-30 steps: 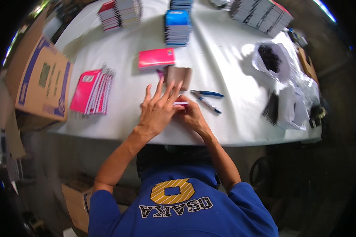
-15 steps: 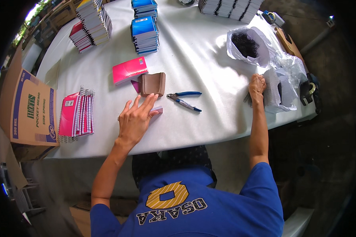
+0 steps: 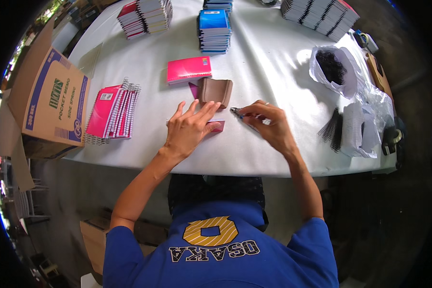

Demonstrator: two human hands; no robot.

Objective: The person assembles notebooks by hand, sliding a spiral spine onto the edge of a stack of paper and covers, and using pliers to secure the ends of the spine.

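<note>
My left hand [image 3: 189, 128] lies with fingers stretched over a small pink notebook [image 3: 218, 126], which it mostly covers. Its fingertips reach the near edge of a brown, padded-looking block [image 3: 216, 92]. My right hand [image 3: 272, 124] is closed on the pliers, whose jaws [image 3: 235, 112] point toward the block; the fingers hide most of the handles. Just behind the block lies another pink notebook [image 3: 189, 70], and a purple piece [image 3: 193, 90] sticks out at the block's left side.
Pink spiral notebooks [image 3: 103, 113] lie beside an open cardboard box [image 3: 58, 103] at left. Blue notebooks [image 3: 214, 33] stand stacked at the back. To the right are a bag of black wire coils [image 3: 332, 67], loose coils [image 3: 332, 128] and a tape dispenser [image 3: 392, 139].
My right hand has left the coils by the bags and come leftward onto the pliers, which it now grips. My left hand stays on the notebook. The whole view has shifted.
</note>
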